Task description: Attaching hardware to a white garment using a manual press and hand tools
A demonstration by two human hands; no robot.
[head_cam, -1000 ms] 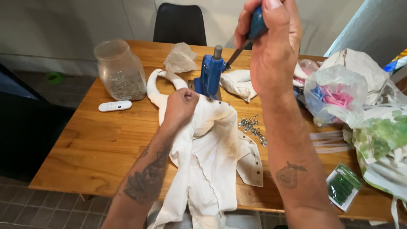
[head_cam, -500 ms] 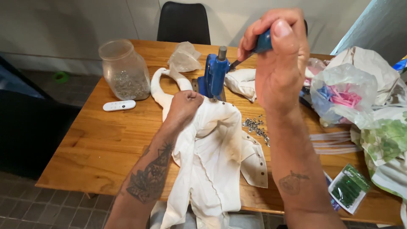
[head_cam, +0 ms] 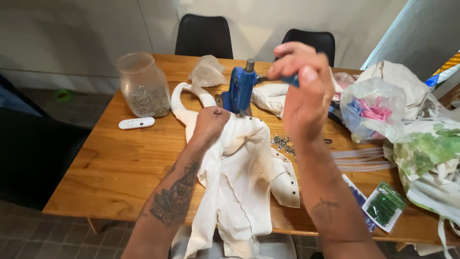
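We press our left hand (head_cam: pixel 211 122), closed into a fist, onto the white garment (head_cam: pixel 239 177) that runs from the table's (head_cam: pixel 110 168) middle over its near edge, just in front of the blue press tool (head_cam: pixel 241 89) standing toward the far edge. Our right hand (head_cam: pixel 302 91) is wrapped around the press's blue handle (head_cam: pixel 290 80), raised to the tool's right. Against half a second ago, that hand has dropped lower with the handle, while the left fist has stayed put.

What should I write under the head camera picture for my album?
Left hand pins white garment under blue press; right hand grips its handle above wooden table.
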